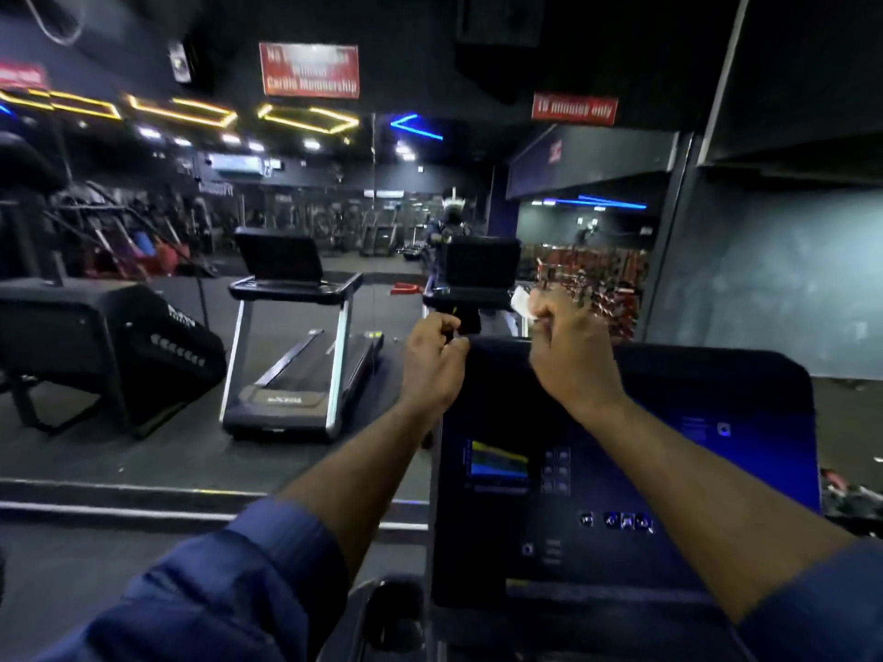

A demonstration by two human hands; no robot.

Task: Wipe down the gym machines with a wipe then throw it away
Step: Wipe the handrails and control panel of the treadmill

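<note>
Head view: a person stands at a treadmill console (678, 422) facing a mirror (143, 446). The left hand (432, 360) curls its fingers around the console's top left corner. The right hand (568, 351) pinches a white wipe (522, 303) in curled fingers, just above the console's top edge near the middle.
</note>
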